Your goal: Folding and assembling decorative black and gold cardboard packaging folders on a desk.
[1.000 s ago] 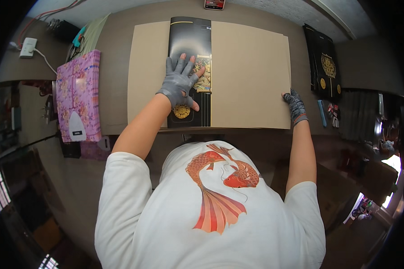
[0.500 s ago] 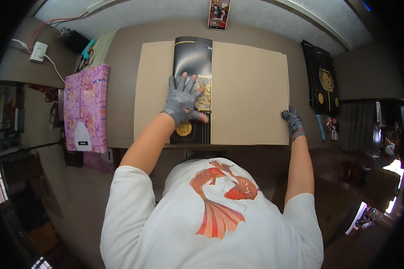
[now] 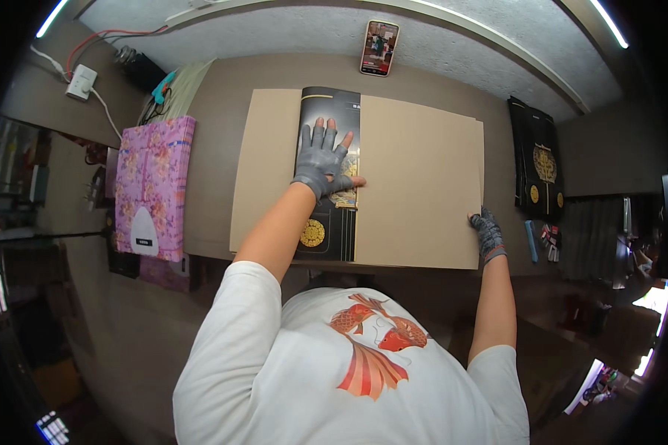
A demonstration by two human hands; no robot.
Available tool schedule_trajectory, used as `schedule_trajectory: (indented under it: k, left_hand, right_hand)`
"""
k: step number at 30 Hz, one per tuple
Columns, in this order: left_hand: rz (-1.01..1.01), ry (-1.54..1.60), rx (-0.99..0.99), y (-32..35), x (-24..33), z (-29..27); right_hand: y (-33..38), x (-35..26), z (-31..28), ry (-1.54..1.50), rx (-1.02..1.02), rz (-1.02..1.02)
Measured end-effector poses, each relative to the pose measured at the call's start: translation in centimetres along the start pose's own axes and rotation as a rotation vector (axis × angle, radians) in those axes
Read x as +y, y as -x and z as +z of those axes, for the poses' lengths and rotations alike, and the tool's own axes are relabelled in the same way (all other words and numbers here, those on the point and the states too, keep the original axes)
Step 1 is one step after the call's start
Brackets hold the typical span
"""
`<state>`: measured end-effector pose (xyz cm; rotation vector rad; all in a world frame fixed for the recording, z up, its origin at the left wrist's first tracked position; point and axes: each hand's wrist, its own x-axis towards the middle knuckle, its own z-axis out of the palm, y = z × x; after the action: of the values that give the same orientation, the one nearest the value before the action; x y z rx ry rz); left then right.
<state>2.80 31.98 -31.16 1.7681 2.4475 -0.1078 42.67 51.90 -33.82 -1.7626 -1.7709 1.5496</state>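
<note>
A glossy black strip with gold printed designs (image 3: 312,233) lies lengthwise across large tan cardboard sheets (image 3: 423,170), left of their middle. My left hand (image 3: 323,161), in a grey fingerless glove, presses flat on the strip's upper half with its fingers spread. Its thumb reaches over the strip's right edge, and the palm hides part of the print. At the lower right edge of the cardboard, my right hand (image 3: 488,233), gloved the same way, is closed on that edge. Some of its fingers are hidden. Near the top right corner, the sheets' edges sit slightly offset.
A pink floral folded item (image 3: 156,193) lies at the left, below cables and a white plug adapter (image 3: 82,82). A phone (image 3: 380,48) leans at the back wall. To the right are black gold-printed packages (image 3: 536,159), a blue tool (image 3: 531,241) and small pieces (image 3: 550,242).
My left hand has slid farther up the black strip, away from me. My right hand stays at the cardboard's right edge. The whole view has shifted slightly.
</note>
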Motion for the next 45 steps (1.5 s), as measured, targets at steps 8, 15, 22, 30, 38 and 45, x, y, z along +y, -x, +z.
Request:
schedule_trajectory:
  k: [8,15,22,30,38,45]
  left_hand:
    - [0.021,0.148,0.247,0.9,-1.2,2.6]
    - [0.174,0.100,0.107,5.0,-0.9,0.4]
    - [0.037,0.763,0.149,11.3,-2.2,-0.8]
    - [-0.401,1.485,0.277,13.9,-10.0,-3.1]
    - [-0.596,0.676,0.072,15.3,-16.7,2.5]
    - [-0.370,0.805,0.300,15.8,-14.6,-1.5]
  right_hand:
    - [-0.5,1.2,0.1,-0.004,0.010,-0.035]
    - [-0.9,0.7,-0.2,0.041,-0.034,-0.043]
    - [-0.4,0.3,0.3,0.045,0.043,-0.009]
    - [-0.7,0.8,-0.1,0.119,0.039,-0.020]
    - [0.0,-0.3,0.6,0.092,0.042,-0.055]
    - [0.2,2.4,0.9,-0.036,0.121,-0.122]
